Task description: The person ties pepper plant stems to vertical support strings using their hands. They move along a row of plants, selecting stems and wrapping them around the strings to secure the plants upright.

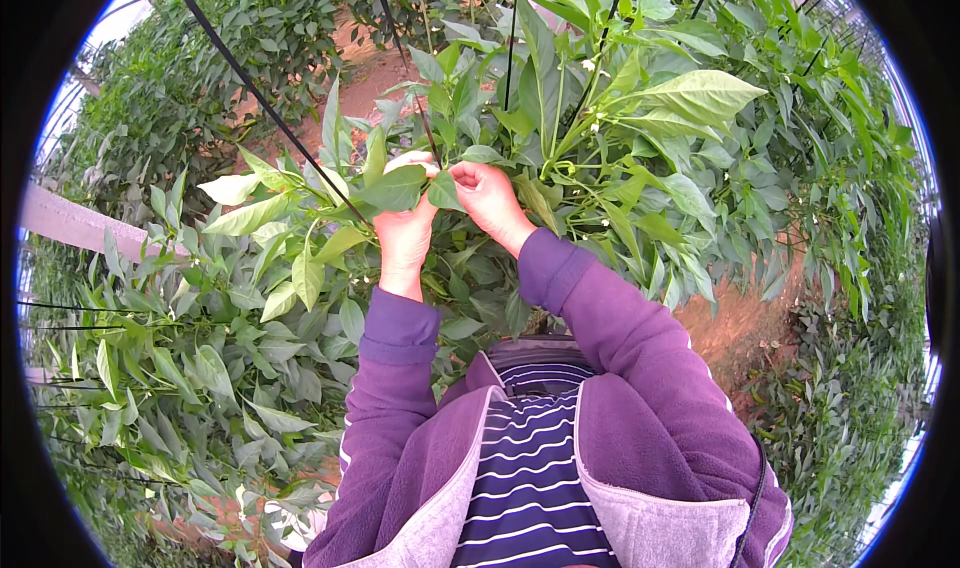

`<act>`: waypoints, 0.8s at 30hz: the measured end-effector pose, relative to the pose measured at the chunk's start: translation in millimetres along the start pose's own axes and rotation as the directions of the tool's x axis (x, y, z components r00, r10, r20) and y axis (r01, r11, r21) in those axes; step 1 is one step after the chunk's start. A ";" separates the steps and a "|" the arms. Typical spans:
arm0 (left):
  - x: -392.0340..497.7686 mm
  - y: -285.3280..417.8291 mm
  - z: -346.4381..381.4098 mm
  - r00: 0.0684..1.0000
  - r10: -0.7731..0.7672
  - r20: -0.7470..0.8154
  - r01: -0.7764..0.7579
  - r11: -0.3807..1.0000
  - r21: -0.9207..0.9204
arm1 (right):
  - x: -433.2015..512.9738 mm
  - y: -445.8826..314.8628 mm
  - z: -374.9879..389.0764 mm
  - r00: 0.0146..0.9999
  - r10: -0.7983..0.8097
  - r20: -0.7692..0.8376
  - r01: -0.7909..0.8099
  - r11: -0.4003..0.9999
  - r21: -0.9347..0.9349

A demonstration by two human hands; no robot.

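Both of my hands meet among the upper shoots of a leafy pepper plant (pixel 480 117). A thin dark string (pixel 426 121) slants down from above and ends between my fingertips. My left hand (pixel 405 234) is raised behind a broad green leaf (pixel 395 188), which covers most of its fingers and whatever they hold. My right hand (pixel 491 200) has its thumb and fingers pinched together at the lower end of that string. A smaller leaf (pixel 445 191) hangs just under the right fingertips. Leaves hide the stem at this spot.
A thicker black line (pixel 262 102) runs diagonally down to my left wrist. More dark cords (pixel 512 50) hang over the plants. Pale shoots with white flowers (pixel 589 65) rise at right. A pale beam (pixel 94 221) juts in from the left. Reddish soil (pixel 739 328) shows between rows.
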State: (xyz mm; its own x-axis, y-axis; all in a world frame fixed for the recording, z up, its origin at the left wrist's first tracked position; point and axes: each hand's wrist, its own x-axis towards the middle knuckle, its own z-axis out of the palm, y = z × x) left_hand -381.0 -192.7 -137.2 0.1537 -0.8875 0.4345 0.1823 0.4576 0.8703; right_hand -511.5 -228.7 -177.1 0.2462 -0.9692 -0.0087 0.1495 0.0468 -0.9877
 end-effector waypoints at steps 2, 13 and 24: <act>1.2 0.8 -0.2 0.997 0.049 0.064 -0.059 0.985 0.162 | 1.4 4.9 -1.3 1.000 -0.019 -0.011 0.019 1.000 -0.018; 5.4 21.0 7.1 0.997 -0.046 0.061 0.022 0.937 0.349 | 0.9 -9.4 5.0 0.994 0.076 0.080 -0.080 0.996 0.047; -11.7 36.7 14.3 1.000 0.015 0.026 -0.019 0.981 0.192 | -83.5 -6.9 -0.2 0.995 -0.097 -0.023 0.093 0.987 -0.133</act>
State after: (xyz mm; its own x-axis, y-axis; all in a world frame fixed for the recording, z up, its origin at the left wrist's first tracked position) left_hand -390.0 -166.3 -107.0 0.1312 -0.8817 0.4532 -0.0105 0.4559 0.8900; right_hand -533.3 -148.1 -169.6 0.2089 -0.9744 0.0835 0.0430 -0.0762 -0.9962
